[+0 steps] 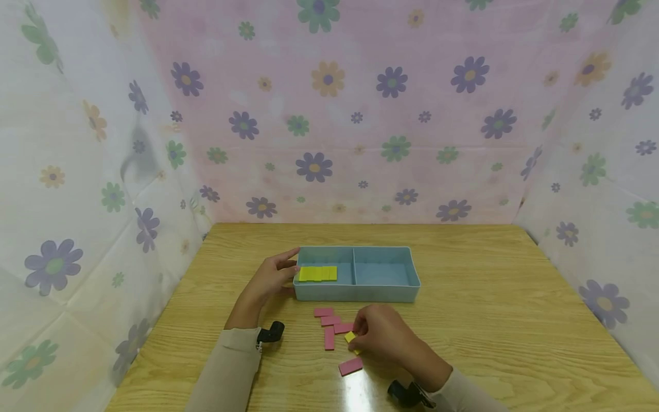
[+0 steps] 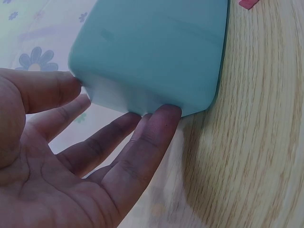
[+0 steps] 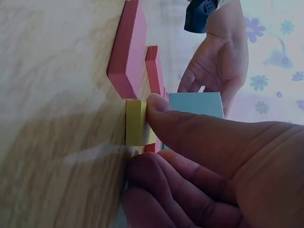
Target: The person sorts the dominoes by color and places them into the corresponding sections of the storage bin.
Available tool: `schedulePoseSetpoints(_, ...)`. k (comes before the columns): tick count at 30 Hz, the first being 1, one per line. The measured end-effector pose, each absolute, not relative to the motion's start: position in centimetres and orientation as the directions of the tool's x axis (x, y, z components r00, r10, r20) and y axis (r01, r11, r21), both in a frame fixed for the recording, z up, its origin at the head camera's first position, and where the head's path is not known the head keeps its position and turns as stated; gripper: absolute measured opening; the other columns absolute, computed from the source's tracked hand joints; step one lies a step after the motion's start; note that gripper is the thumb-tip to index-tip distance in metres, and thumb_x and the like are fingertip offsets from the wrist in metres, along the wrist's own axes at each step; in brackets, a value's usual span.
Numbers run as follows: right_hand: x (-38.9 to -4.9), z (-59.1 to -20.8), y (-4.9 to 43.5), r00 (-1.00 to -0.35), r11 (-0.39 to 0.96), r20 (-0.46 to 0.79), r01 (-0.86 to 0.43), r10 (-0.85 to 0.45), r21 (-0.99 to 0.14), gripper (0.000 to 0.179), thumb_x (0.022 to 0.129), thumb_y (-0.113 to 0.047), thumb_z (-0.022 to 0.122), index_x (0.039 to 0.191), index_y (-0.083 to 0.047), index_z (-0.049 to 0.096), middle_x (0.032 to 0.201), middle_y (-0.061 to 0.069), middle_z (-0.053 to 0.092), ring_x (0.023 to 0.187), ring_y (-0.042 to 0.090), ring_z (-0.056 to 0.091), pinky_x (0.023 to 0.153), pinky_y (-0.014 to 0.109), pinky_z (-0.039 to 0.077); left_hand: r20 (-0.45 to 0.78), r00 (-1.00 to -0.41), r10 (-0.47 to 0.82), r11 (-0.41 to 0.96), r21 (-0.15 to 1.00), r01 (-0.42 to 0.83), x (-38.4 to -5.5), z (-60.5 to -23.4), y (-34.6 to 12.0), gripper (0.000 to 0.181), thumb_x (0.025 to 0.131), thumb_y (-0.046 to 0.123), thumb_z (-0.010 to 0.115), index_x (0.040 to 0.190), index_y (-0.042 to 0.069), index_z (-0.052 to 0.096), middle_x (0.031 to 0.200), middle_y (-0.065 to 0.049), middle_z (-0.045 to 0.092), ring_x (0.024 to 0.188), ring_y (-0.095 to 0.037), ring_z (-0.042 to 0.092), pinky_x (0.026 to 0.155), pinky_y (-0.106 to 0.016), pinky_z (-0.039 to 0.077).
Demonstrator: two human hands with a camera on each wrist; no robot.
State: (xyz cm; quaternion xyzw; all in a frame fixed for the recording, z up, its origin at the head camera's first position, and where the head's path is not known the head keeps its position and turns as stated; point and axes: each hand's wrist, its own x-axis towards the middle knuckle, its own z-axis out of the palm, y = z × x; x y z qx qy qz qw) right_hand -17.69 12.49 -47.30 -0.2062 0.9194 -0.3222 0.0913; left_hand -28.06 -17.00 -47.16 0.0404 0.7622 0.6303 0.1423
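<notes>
A light blue two-compartment box (image 1: 355,293) stands on the table. Several yellow tiles (image 1: 318,274) lie side by side in its left compartment. My left hand (image 1: 270,277) rests its thumb and spread fingertips against the box's left end; the left wrist view shows these fingers (image 2: 142,156) nearly straight. My right hand (image 1: 383,335) has its thumb on a small yellow tile (image 3: 135,122) at table level, with the other fingers curled beside it. The thumb partly covers this tile in the head view. Several pink tiles (image 1: 329,337) lie around it.
One pink tile (image 1: 350,366) lies nearer the front, apart from the others. The box's right compartment (image 1: 383,273) shows a bare floor. A flowered cloth (image 1: 355,143) stands behind and beside the wooden table (image 1: 489,320).
</notes>
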Motion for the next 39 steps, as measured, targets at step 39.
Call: schedulePoseSetpoints(39,-17.7,-46.1,12.6,-0.895,0.708,-0.035,-0.327,-0.444,-0.626,0.014,0.075,-0.017,0.091,0.085,-0.017,0.081,0.077,-0.014,0.070,0.071,0.002,0.062,0.065,0.025,0.054,-0.166,-0.958,0.236,0.216,0.970,-0.114,-27.9,-46.9,-17.2,0.057,0.106,0.013,0.059,0.159,0.027,0.043,0.154,-0.023,0.047,0.136,-0.040,0.054,0.086,-0.051,0.062)
